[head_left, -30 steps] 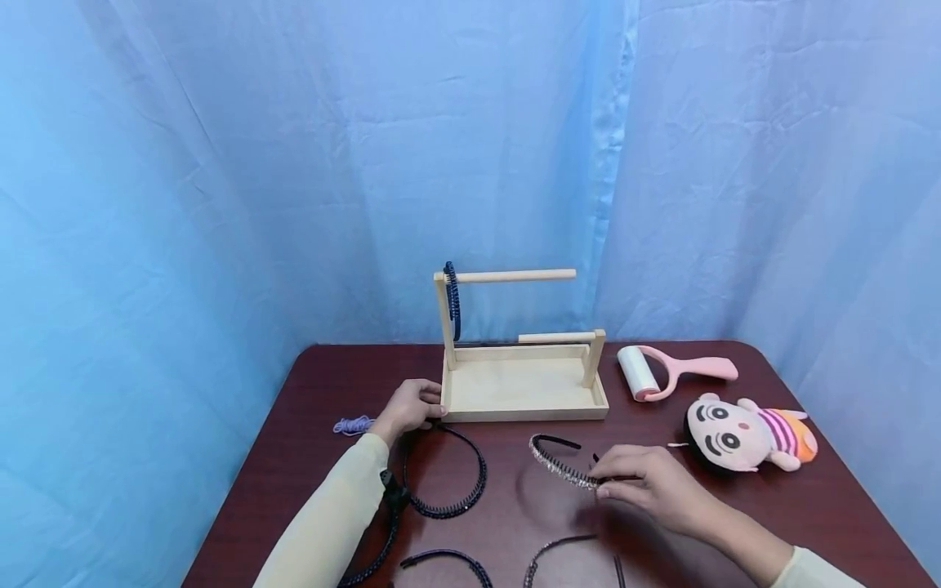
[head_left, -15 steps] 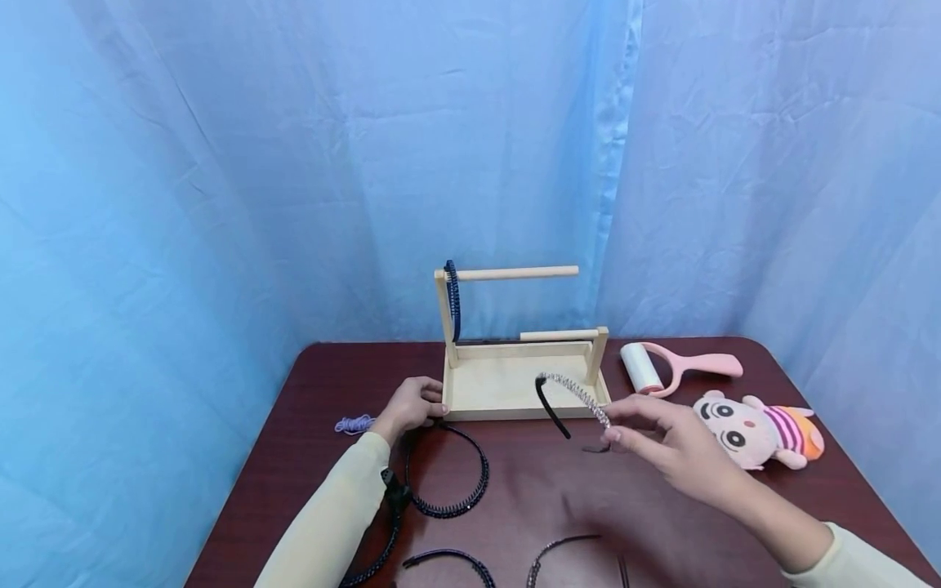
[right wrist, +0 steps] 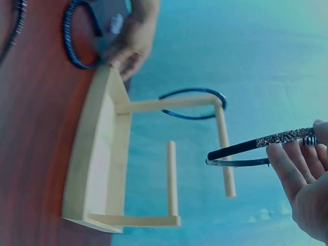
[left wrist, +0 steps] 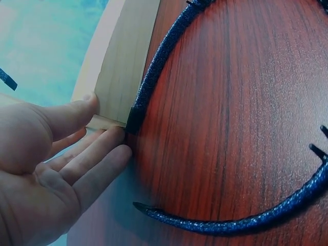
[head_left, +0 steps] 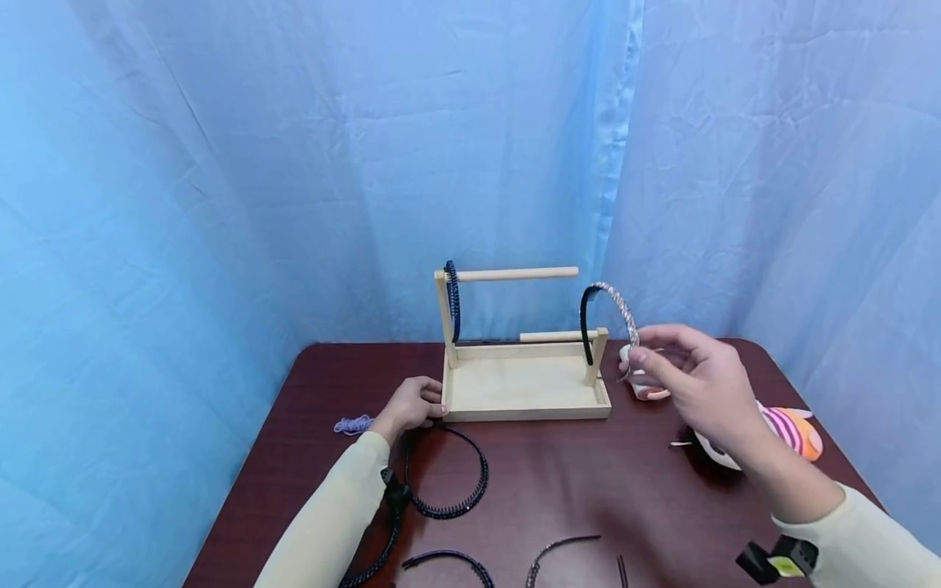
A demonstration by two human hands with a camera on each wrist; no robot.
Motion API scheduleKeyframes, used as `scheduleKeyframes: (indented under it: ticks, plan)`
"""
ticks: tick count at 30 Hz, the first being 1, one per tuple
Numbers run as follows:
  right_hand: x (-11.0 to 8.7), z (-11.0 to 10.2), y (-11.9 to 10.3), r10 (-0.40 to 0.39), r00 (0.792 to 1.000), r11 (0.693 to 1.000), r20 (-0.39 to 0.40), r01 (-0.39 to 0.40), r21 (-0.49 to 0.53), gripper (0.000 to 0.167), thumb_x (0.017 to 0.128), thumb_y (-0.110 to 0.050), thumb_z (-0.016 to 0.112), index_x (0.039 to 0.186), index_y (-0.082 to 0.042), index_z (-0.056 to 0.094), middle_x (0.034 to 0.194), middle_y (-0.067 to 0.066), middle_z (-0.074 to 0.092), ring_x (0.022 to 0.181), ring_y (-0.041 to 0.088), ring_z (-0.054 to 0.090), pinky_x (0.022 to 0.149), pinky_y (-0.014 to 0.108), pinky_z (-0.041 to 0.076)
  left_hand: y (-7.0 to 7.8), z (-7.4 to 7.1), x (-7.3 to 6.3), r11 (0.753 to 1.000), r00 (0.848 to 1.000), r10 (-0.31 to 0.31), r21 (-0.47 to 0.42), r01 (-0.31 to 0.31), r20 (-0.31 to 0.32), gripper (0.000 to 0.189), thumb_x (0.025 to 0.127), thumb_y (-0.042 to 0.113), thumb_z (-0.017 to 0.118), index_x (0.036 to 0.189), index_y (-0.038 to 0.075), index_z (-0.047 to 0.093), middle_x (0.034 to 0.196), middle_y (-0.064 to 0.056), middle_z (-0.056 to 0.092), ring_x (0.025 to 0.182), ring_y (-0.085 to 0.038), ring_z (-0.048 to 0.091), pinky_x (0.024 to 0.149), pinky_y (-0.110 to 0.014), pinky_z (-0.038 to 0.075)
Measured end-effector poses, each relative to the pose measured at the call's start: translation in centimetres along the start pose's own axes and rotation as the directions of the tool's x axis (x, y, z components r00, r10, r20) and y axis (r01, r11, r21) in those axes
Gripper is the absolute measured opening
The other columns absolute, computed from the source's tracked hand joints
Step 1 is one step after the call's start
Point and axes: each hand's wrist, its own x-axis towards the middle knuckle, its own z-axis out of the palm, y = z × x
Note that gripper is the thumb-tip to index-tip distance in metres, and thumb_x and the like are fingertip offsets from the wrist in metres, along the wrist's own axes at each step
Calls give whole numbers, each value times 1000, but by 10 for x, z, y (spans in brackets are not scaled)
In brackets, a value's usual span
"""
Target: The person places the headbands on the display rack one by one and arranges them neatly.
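Note:
My right hand [head_left: 698,380] pinches a sparkly silver headband [head_left: 617,304] with black ends and inner teeth, raised in front of the right post of a wooden headband rack [head_left: 525,414]. In the right wrist view, the ends of the headband [right wrist: 233,150] point toward the tip of the rack's upper rod. My left hand [head_left: 412,404] holds the rack's left front corner, thumb and fingers against its wood. A dark blue headband [head_left: 453,302] hangs on the upper rod by the left post. The lower rod [head_left: 555,336] has nothing on it.
Several headbands lie in front of the rack, including a dark blue one [head_left: 444,512] near my left wrist and a thin one [head_left: 540,557]. Purple cord [head_left: 354,425] lies left. A lint roller [head_left: 647,389] and a plush doll [head_left: 790,429] are partly hidden by my right hand and arm.
My right hand has lifted the sparkly headband from low over the table, up and to the right, turning it upright. The left hand has stayed at the rack's corner.

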Motion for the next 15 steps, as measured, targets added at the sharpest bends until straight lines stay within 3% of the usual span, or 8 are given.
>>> scheduleKeyframes:
  ticks: [4,10,15]
  plan:
    - [20,-2,-2,53,997,996,-57,-57,-72,26,100,-22,70,119,-5,68,96,-6,77,80,12,78,57,36,62,-2,-2,2,1000,1000,3,3,-3,-4,45,94,4,74,136,0,59,123,-19,68,101,-28,71,83,-46,62]
    - [53,2,15,154,981,987,-120,-159,-33,42,97,-38,71,126,-9,66,100,-9,73,83,13,78,68,28,63,-4,-3,4,1000,1000,4,6,-4,-6,45,94,4,74,137,0,59,124,-19,67,100,-27,71,83,-46,62]
    - [76,9,40,132,977,991,-166,-133,5,45,98,-36,71,129,-5,64,107,-3,67,85,8,76,73,29,63,-3,-2,4,1000,1000,1,4,-1,-8,44,94,4,74,136,0,59,123,-19,68,100,-27,71,82,-46,62]
